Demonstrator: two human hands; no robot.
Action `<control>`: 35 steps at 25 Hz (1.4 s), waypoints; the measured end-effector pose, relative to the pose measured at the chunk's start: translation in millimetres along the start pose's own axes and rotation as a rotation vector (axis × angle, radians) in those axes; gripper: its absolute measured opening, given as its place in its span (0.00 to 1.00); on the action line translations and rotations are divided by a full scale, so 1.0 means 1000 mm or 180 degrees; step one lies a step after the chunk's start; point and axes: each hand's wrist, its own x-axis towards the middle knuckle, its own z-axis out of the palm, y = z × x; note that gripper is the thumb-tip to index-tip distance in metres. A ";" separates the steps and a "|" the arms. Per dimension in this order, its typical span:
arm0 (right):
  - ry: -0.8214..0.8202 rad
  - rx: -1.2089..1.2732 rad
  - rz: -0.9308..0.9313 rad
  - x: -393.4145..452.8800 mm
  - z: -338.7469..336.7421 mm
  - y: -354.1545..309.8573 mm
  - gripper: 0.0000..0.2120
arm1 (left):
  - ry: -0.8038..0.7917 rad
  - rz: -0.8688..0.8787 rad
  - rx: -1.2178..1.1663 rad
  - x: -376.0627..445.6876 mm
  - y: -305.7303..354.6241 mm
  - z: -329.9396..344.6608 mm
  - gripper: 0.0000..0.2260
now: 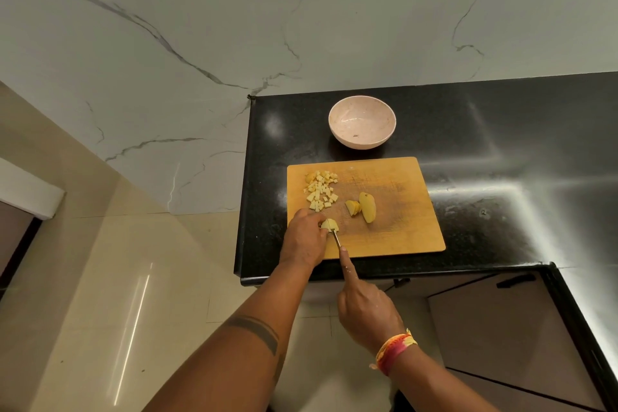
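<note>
A wooden cutting board (401, 184) lies on the black counter. My left hand (304, 237) pinches a pale potato piece (329, 224) at the board's near left corner. My right hand (364, 308) grips a knife (335, 238), index finger stretched along its spine, with the blade set against that piece. A pile of small potato cubes (319, 191) sits at the board's far left. A larger potato wedge (368, 207) and some slices (352, 208) lie near the middle.
An empty pinkish bowl (362, 107) stands behind the board on the counter (501, 144). A marble wall rises behind, and tiled floor lies to the left below the counter edge. Cabinet doors (495, 321) sit under the counter at right.
</note>
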 end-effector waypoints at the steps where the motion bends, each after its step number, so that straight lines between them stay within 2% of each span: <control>1: 0.0026 0.0044 0.0002 0.004 -0.001 -0.002 0.39 | 0.0021 -0.0012 -0.0093 -0.001 -0.002 -0.001 0.15; 14: -0.0062 -0.0120 -0.0093 0.033 -0.004 -0.022 0.38 | 0.0060 0.0006 0.0104 -0.002 -0.004 0.000 0.08; 22: -0.0118 0.0154 0.0035 -0.002 0.000 -0.004 0.39 | 0.0136 -0.0178 0.0034 0.000 0.002 -0.002 0.10; 26: 0.0108 0.0311 0.0177 0.005 -0.001 0.004 0.39 | 0.0060 0.0058 -0.0143 -0.010 -0.001 0.000 0.15; 29: 0.0062 0.0388 0.0197 0.013 0.001 -0.003 0.39 | -0.0110 0.0049 -0.0071 -0.009 -0.001 0.005 0.21; 35: 0.0130 0.0512 0.0164 0.046 -0.001 -0.020 0.38 | 0.0051 -0.0040 0.0280 0.016 0.010 0.002 0.15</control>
